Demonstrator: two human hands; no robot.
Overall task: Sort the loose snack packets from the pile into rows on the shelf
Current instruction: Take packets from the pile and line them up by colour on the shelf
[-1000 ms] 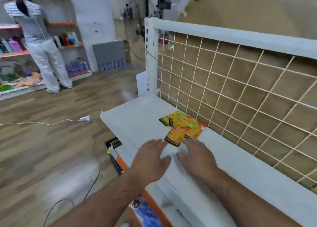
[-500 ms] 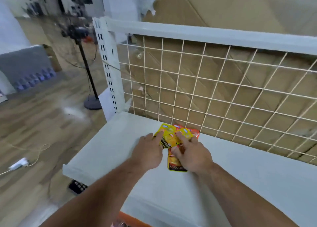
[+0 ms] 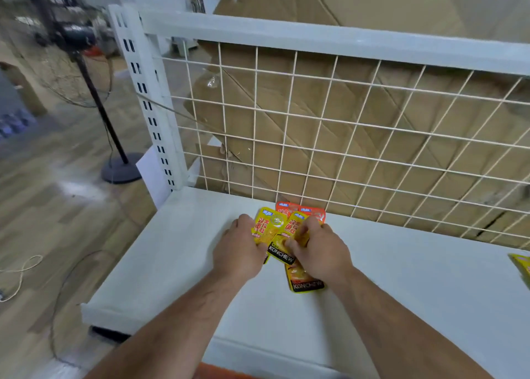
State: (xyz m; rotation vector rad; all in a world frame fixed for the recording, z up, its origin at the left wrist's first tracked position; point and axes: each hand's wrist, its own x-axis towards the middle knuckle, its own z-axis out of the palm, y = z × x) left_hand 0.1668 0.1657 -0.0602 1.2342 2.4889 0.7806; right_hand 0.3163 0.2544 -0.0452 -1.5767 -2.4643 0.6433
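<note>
Both hands were on the small pile of snack packets (image 3: 282,235) near the back of the white shelf (image 3: 172,264)

The left hand (image 3: 241,249) was curled round the left edge of a yellow packet (image 3: 268,226); the right hand (image 3: 318,249) pinched a second yellow packet (image 3: 295,226) just beside it; two orange packets (image 3: 312,213) lay behind them against the wire grid (image 3: 344,137); another packet (image 3: 305,281) lay partly under the right wrist; a stray packet (image 3: 522,266) sat well apart at the shelf's right edge
</note>
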